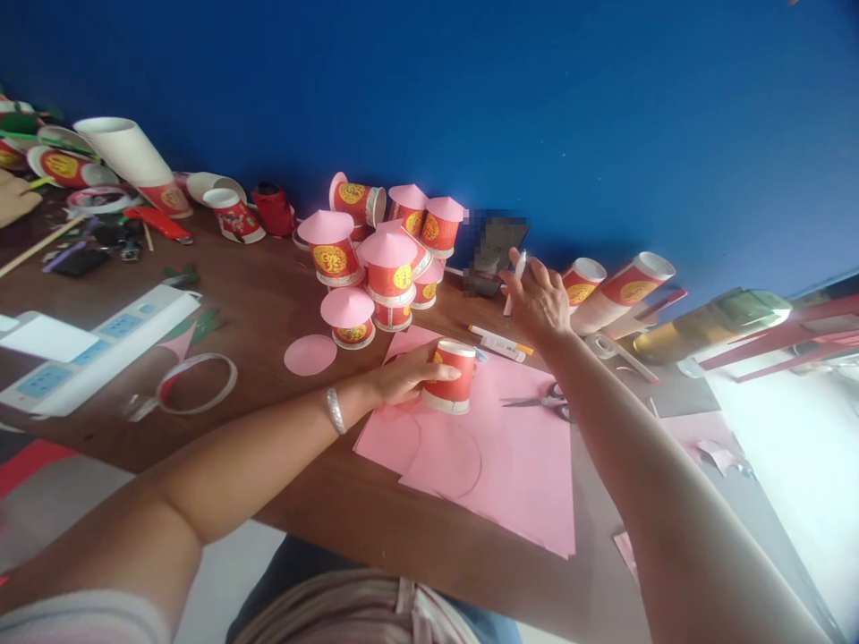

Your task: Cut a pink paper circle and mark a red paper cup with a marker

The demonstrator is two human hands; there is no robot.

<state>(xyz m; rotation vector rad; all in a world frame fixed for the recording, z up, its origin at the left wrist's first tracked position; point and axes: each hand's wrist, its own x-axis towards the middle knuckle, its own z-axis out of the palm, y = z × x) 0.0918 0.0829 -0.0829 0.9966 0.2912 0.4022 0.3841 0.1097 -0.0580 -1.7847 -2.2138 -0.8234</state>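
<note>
Left fingers (443, 371) wrap around a red cup (452, 389); right fingers (540, 272) apparently grip a pen (521, 262).

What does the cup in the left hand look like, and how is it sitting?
The red cup looks like paper, with yellow print partly hidden by the fingers of the left hand, a pale top end and a whitish band around the bottom. It is roughly upright, its narrower end apparently up. The thumb lies across its front. It is on or just above the pink paper; I cannot tell which.
</note>
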